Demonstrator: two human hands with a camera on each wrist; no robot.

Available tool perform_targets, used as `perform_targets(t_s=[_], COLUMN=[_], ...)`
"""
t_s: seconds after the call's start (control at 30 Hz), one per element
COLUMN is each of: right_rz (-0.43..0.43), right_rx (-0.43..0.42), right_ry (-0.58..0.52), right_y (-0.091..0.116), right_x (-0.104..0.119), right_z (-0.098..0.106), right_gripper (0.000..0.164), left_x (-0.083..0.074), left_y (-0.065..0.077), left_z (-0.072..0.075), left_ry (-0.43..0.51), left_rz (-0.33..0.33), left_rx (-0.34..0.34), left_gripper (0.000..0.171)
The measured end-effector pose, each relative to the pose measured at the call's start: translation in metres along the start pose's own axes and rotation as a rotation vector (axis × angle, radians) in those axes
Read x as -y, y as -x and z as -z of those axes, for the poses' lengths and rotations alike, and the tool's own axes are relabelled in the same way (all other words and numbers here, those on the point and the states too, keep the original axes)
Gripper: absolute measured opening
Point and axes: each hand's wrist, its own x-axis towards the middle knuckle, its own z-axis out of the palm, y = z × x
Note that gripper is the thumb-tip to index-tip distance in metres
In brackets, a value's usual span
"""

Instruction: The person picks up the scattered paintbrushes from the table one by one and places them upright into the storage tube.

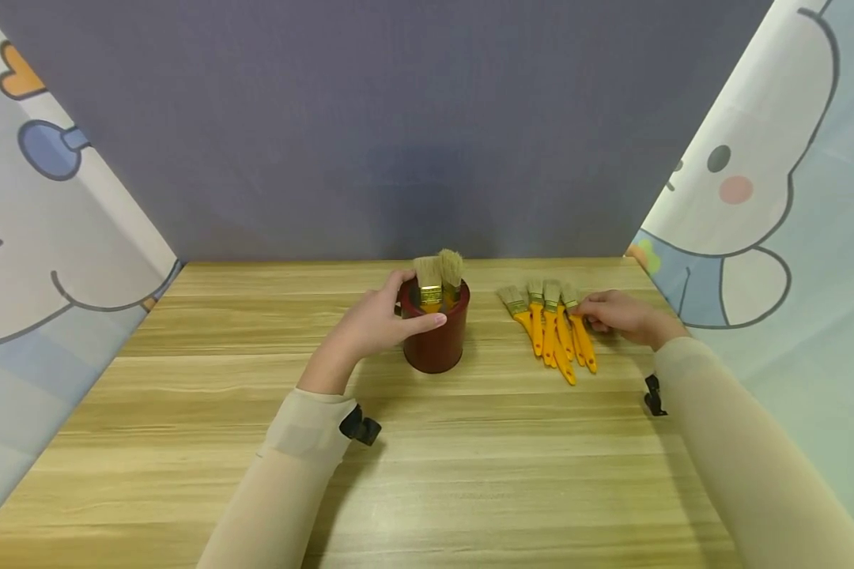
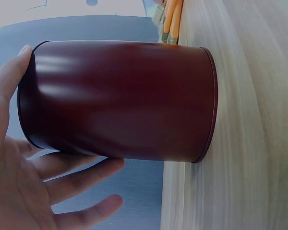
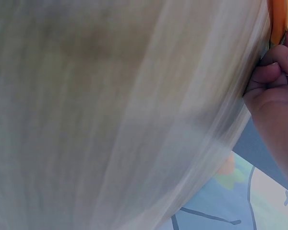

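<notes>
A dark red can point(image 1: 436, 346) stands upright on the table, with wide-bristled paintbrushes point(image 1: 429, 276) in it, bristles up. My left hand point(image 1: 379, 322) holds this can near its rim from the left, thumb on the near side. In the left wrist view, the thumb and some fingers touch the can point(image 2: 120, 100), while the lowest finger stands off it. To the right lie several paintbrushes point(image 1: 550, 336) with yellow-orange handles, partly overlapping, bristles pointing away. At the right side of this group my right hand point(image 1: 619, 314) pinches a paintbrush point(image 1: 582, 341) just below its bristles; the fingertips are partly hidden.
The light wooden table point(image 1: 470, 474) ends at a grey-blue back panel point(image 1: 413, 142). Cartoon-printed cloths hang on the left point(image 1: 64, 237) and right point(image 1: 811, 261). Both forearms wear cream sleeves, with a small black device at each wrist.
</notes>
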Motion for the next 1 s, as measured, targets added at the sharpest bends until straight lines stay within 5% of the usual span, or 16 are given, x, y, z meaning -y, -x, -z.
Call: perform_targets(t_s=[0.27, 0.47, 0.8, 1.0], right_rz=[0.039, 0.120, 0.414, 0.548], right_rx=[0.024, -0.041, -0.249, -0.283], right_ry=[-0.132, -0.328, -0.505, -0.534], right_y=[0.002, 0.009, 0.031, 0.038], right_x=[-0.009, 0.002, 0.099, 0.143], right_z=[0.002, 0.004, -0.011, -0.021], right_gripper=[0.030, 0.025, 0.044, 0.042], left_x=[-0.003, -0.002, -0.001, -0.001], left_y=[-0.001, -0.001, -0.001, -0.001], left_z=[0.001, -0.001, -0.001, 0.001], left_ry=[0.014, -0.002, -0.013, -0.020], left_rz=[-0.004, -0.001, -0.009, -0.005], left_rx=[0.010, 0.025, 0.021, 0.017], left_gripper=[0.104, 0.102, 0.101, 0.101])
